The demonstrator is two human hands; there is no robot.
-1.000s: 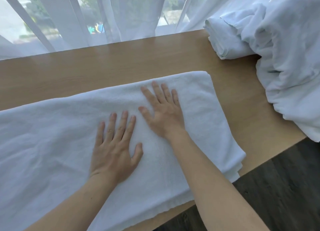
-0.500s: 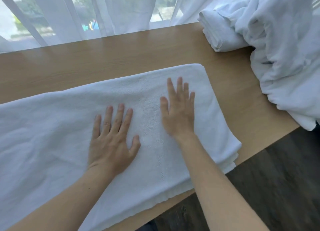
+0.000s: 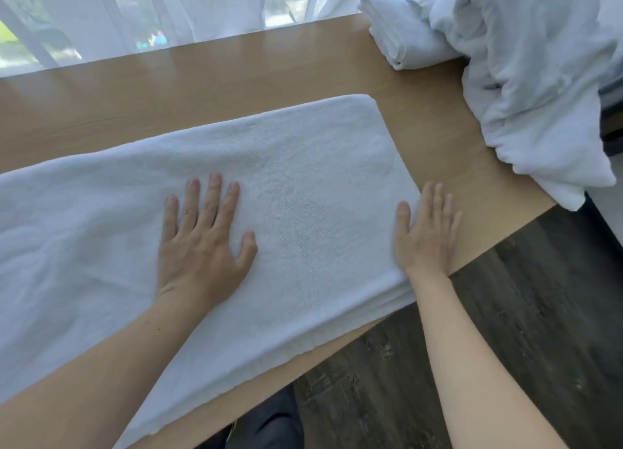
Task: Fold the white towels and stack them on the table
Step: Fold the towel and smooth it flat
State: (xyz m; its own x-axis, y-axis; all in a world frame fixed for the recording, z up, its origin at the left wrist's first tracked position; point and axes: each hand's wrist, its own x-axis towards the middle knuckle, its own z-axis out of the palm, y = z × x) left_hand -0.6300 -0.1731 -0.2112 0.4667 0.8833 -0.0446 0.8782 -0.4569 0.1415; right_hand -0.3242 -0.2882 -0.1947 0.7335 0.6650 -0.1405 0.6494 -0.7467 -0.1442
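A long white towel (image 3: 303,185), folded lengthwise, lies flat across the wooden table (image 3: 236,74) and runs off the left edge of view. My left hand (image 3: 202,243) rests palm down on its middle, fingers spread. At the towel's right end, my right hand (image 3: 424,233) lies flat with fingers together, partly on the towel's edge and partly on the bare table. Neither hand grips anything. A folded white towel (image 3: 394,34) sits at the table's far right corner.
A crumpled heap of white towels (image 3: 532,88) spills over the table's right end, partly covering the folded one. Sheer white curtains (image 3: 168,10) hang behind the far edge. Dark wood floor (image 3: 505,347) shows below the near edge.
My right hand has slid rightward across the towel to its right end. The left hand has stayed in place. The view has shifted slightly.
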